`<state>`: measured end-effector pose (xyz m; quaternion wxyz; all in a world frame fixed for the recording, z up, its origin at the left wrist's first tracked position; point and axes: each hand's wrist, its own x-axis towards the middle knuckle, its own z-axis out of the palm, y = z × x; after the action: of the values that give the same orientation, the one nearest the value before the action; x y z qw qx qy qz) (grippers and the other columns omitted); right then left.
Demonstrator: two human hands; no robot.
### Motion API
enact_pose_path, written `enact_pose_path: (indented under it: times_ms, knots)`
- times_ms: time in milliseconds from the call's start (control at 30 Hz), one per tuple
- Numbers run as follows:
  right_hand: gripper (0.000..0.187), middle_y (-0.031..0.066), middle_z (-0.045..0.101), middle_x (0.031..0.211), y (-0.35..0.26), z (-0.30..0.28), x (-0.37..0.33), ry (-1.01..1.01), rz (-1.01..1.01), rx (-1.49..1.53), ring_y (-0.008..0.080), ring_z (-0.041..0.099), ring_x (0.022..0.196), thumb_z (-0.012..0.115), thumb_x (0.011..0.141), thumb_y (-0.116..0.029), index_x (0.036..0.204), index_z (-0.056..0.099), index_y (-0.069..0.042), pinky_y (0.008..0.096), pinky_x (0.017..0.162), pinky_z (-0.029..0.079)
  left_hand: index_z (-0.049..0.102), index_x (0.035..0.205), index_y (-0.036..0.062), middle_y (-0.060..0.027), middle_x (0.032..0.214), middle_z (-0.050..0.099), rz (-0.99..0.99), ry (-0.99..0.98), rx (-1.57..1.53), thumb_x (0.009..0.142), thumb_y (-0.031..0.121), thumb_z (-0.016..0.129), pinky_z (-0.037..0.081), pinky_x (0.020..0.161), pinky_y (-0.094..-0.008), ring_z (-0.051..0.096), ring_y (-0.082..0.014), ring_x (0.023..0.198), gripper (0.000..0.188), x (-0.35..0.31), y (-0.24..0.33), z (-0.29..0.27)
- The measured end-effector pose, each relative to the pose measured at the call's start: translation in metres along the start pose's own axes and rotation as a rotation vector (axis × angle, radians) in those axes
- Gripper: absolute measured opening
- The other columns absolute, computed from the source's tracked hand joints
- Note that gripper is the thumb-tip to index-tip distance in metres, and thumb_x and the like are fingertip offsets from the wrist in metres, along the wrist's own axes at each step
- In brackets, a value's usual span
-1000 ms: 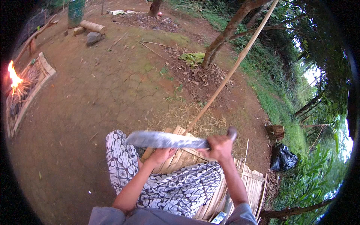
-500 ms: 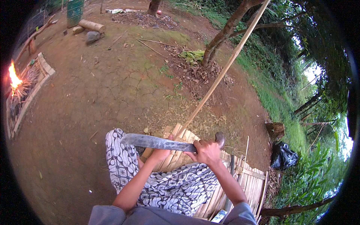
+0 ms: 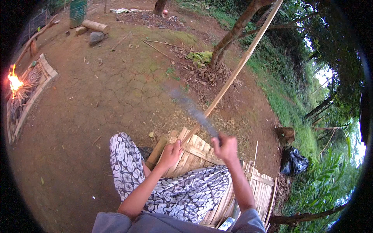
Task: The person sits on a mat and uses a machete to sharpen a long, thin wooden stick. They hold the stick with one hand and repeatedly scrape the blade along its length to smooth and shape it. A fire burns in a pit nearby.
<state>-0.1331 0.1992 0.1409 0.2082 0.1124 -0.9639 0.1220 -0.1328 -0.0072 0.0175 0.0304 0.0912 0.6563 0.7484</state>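
Note:
My right hand [image 3: 225, 148] grips the handle of a long machete [image 3: 190, 108], whose blurred blade points up and to the left over the ground. My left hand [image 3: 171, 153] holds the near end of a long bamboo pole [image 3: 237, 73] that runs up and to the right, past a tree. Both hands are above a stack of split bamboo slats [image 3: 198, 151] that I sit on, with patterned cloth [image 3: 186, 190] over my legs.
A small fire [image 3: 14, 82] burns in a brick-edged pit at the far left. A leaning tree trunk [image 3: 229, 39], a log [image 3: 95, 26] and stone lie farther off. A black bag [image 3: 295, 161] and stump [image 3: 285, 134] sit at the right by grass.
The machete, held level across my lap before, has swung so its blade now points forward and up-left, blurred by motion. My right hand moved slightly right; the left hand stays on the bamboo.

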Motion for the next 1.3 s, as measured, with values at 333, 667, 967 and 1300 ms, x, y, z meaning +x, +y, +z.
enact_pose_path:
  times_ms: [333,667,967,1300]
  knots:
    - [0.059,0.0008,0.049,0.045,0.016,-0.018,0.015,0.131,-0.325,-0.325,0.0137,0.043,0.036,0.045,0.080,-0.069,0.059,0.055,-0.015,0.0387,0.052,0.040,0.046,0.059,0.0024,-0.0058,0.048,0.041,0.073,0.125,0.098,0.097,0.031,0.040,0.035,0.047,-0.0346,0.043,-0.0139,0.046,0.048,-0.008,0.011,0.007]
    - [0.056,0.0064,0.061,0.059,-0.020,0.033,-0.034,-0.406,-0.299,-0.278,0.0223,0.060,0.049,0.043,0.083,-0.064,0.074,0.061,-0.012,0.0358,0.047,0.049,0.040,0.064,0.0097,0.0041,0.048,0.030,-0.301,0.082,-0.239,0.099,0.039,0.033,0.024,0.035,-0.0272,0.031,-0.0096,0.037,0.047,-0.045,-0.046,0.017]
    - [0.056,0.0083,0.059,0.051,0.034,-0.005,0.051,-0.107,0.276,-0.109,0.0211,0.057,0.043,0.045,0.086,-0.059,0.079,0.069,-0.009,0.0359,0.043,0.046,0.037,0.060,0.0095,0.0027,0.047,0.032,-0.370,-0.133,-0.441,0.098,0.047,0.029,0.023,0.036,-0.0243,0.031,-0.0070,0.039,0.054,-0.058,-0.012,0.010]
    - [0.059,0.0088,0.060,0.055,-0.028,0.005,-0.028,-0.418,-0.374,-0.177,0.0228,0.057,0.042,0.045,0.081,-0.067,0.073,0.063,-0.011,0.0381,0.042,0.048,0.035,0.061,0.0109,0.0055,0.050,0.027,-0.389,-0.230,-0.480,0.098,0.048,0.027,0.021,0.040,-0.0248,0.025,-0.0062,0.042,0.053,-0.060,-0.013,0.017]
